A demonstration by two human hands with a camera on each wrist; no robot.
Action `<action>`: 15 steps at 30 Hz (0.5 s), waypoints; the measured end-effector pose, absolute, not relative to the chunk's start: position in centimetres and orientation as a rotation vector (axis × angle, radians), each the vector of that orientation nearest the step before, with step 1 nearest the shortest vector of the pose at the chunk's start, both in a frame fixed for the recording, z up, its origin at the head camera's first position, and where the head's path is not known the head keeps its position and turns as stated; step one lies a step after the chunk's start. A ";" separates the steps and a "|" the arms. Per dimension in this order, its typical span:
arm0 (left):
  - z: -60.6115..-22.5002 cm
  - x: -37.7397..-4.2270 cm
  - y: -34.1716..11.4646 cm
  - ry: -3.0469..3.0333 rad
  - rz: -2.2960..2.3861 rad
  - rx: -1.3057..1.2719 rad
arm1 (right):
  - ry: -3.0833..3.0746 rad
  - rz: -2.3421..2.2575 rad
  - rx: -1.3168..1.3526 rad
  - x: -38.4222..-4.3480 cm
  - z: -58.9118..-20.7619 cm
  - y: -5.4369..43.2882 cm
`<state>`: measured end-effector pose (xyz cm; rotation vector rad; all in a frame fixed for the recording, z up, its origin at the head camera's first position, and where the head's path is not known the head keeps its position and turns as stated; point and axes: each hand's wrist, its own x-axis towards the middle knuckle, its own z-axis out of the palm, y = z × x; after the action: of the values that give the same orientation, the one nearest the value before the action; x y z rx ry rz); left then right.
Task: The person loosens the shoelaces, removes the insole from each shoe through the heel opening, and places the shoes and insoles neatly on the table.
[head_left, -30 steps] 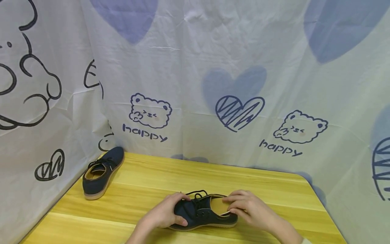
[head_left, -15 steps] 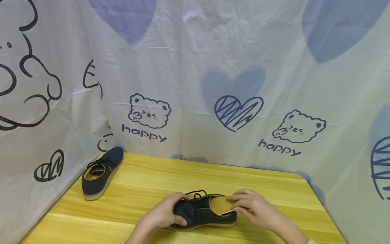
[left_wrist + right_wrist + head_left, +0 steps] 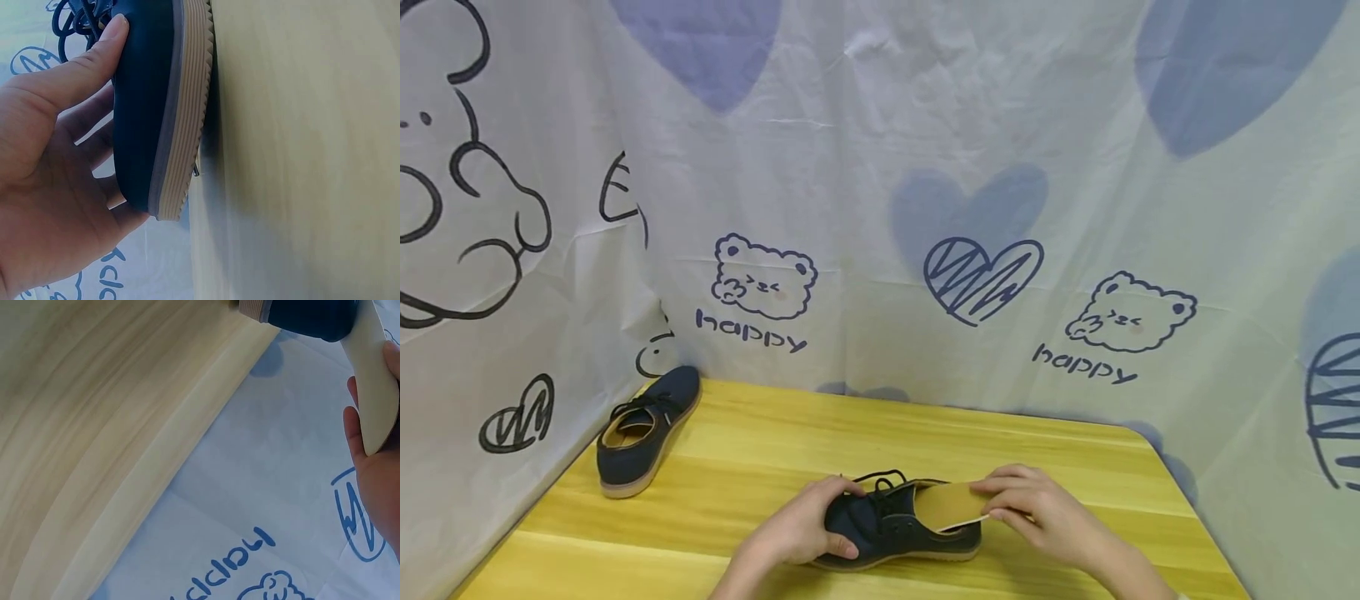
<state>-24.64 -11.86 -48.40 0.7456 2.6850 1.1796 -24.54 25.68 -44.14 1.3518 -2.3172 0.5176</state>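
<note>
A dark navy lace-up shoe point(image 3: 910, 540) lies on the table, toe to the left. My left hand point(image 3: 797, 527) grips its toe from both sides; in the left wrist view the thumb presses the dark upper point(image 3: 144, 94) above the ridged tan sole. At the heel end, my right hand point(image 3: 1037, 512) pinches a tan insole point(image 3: 951, 504). The insole slants out of the shoe's opening over the heel, its front part hidden inside. The right wrist view shows the pale underside of the insole point(image 3: 372, 381) between thumb and fingers.
A matching navy shoe point(image 3: 643, 433) stands at the table's left back edge against the cloth. The wooden table point(image 3: 760, 450) is bordered by a white printed cloth point(image 3: 865, 333) at the back and sides.
My right hand has moved right and drawn the insole's rear end up and out past the heel. My left hand keeps its grip on the toe. The view has shifted slightly.
</note>
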 end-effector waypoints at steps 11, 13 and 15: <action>-48.3 -24.4 -11.8 2.717 1.157 0.788 | -2.321 0.562 1.302 -23.8 -43.8 26.8; -48.2 -24.5 -11.8 2.724 1.127 0.785 | -2.328 0.577 1.298 -23.7 -43.7 27.0; -48.1 -24.5 -11.8 2.732 1.098 0.785 | -2.326 0.592 1.304 -23.6 -43.7 27.1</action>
<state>-24.50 -11.83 -48.15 0.7851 2.7323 1.0982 -23.65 27.15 -43.67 1.3042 -2.3258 0.5920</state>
